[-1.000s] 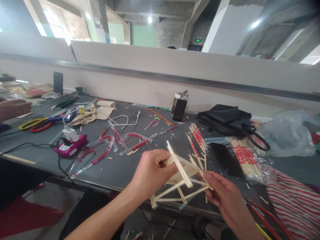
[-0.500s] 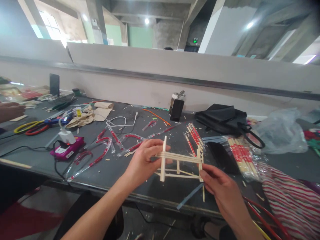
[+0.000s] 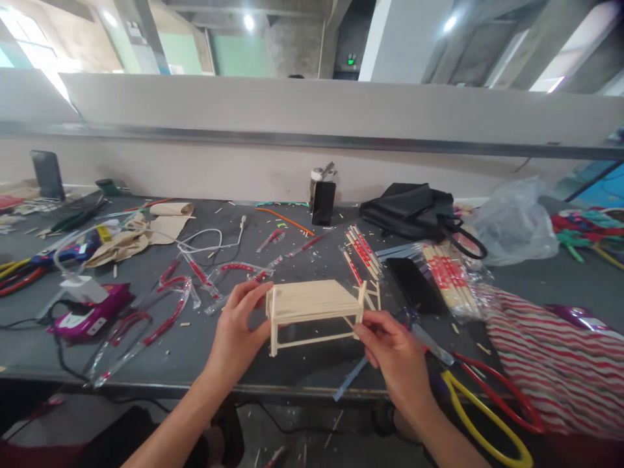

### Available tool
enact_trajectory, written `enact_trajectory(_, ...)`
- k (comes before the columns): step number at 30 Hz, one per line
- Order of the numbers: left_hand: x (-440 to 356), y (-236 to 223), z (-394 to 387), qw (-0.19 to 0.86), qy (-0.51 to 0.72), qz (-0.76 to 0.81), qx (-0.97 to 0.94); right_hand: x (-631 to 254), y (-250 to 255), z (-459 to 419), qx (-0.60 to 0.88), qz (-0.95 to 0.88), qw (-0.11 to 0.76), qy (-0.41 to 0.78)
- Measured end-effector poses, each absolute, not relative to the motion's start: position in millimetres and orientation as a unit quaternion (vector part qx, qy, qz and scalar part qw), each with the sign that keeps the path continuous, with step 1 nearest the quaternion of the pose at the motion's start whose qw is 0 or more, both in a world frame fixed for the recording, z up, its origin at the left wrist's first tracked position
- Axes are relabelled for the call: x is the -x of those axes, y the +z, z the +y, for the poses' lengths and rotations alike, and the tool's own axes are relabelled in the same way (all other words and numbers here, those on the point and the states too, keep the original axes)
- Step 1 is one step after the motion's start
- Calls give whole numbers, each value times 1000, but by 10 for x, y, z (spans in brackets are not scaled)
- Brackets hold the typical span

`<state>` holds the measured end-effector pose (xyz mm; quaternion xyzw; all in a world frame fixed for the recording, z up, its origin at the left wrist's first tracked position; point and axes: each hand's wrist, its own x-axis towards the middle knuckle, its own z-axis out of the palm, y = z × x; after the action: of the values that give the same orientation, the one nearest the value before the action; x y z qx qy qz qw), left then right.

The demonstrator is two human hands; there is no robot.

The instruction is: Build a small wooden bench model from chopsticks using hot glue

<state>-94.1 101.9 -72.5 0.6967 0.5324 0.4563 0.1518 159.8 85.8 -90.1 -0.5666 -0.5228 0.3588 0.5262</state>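
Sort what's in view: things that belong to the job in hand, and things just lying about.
In the job:
- wooden stick frame, held by left hand and right hand
- probably the red-banded sticks

Lying about:
- black bag
- striped cloth
- clear plastic bag

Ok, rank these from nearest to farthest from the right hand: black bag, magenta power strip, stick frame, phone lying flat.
1. Stick frame: between the fingers of the right hand.
2. Phone lying flat: on the table just beyond that hand.
3. Black bag: farther back, by the partition.
4. Magenta power strip: far left side.
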Motion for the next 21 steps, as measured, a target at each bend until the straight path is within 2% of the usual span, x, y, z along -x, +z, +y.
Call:
enact_trajectory(3, 964, -851, 1043, 178, 426, 556, -692, -1603, -988, 867, 563, -531, 507, 380)
enact_trajectory(9, 993, -929, 1023, 187, 386, 573, -698, -1659, -969, 834, 570, -623, 441, 303)
enact_trajectory(21, 1039, -841, 965, 269, 373, 606, -649, -1828, -1009, 764, 578, -623, 431, 302)
